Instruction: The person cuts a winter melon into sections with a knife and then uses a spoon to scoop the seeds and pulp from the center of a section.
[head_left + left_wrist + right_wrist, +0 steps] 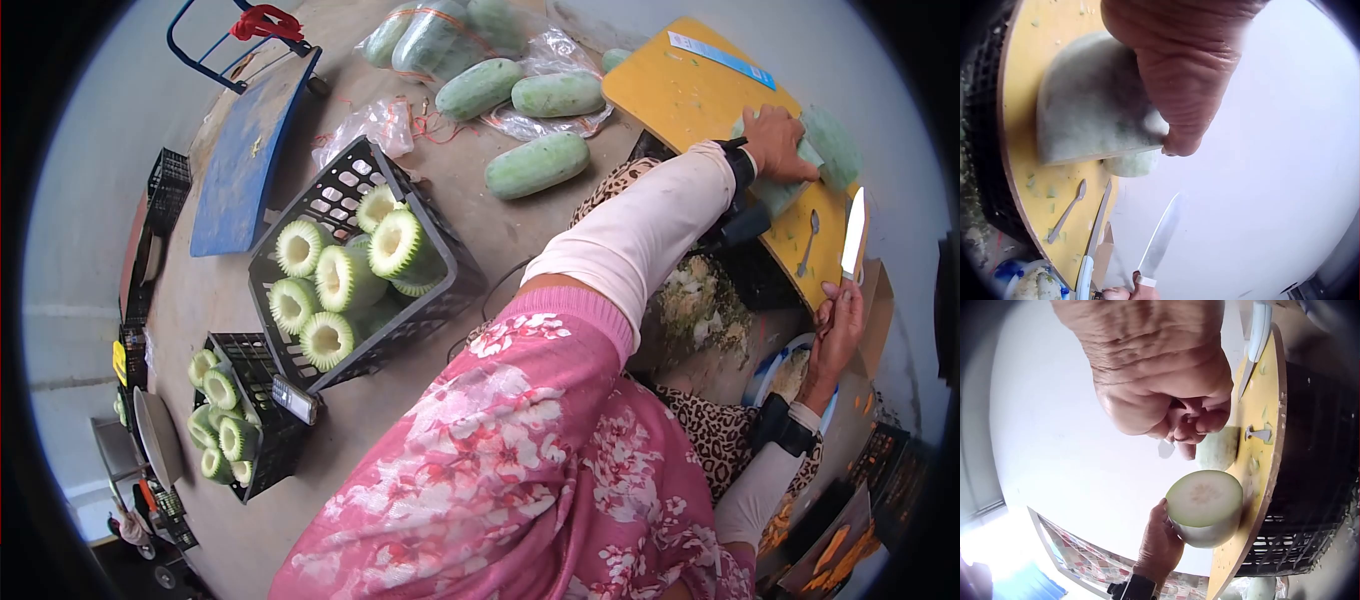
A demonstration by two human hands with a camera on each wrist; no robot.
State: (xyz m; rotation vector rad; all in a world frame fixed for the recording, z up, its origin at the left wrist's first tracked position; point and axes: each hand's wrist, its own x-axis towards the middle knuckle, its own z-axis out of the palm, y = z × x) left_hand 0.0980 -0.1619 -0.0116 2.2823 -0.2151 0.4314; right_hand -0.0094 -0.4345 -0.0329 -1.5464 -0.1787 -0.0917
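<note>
My left hand grips a cut winter melon piece on the yellow board, thumb at the edge of the cut. The pale flat cut face, whitish in the middle, is turned toward my right side. Curled round the handle of a knife, my right hand holds its broad blade pointing up, beside the board and apart from the melon. Another melon piece stands behind the gripped one, near the wall. A small metal spoon and a second knife with a pale blue handle lie on the board.
Several whole winter melons lie on the floor beyond, some bagged. Hollowed, ridged melon pieces fill a large black crate and a smaller crate with a phone at its rim. A blue trolley stands at left. Peelings lie beneath the board.
</note>
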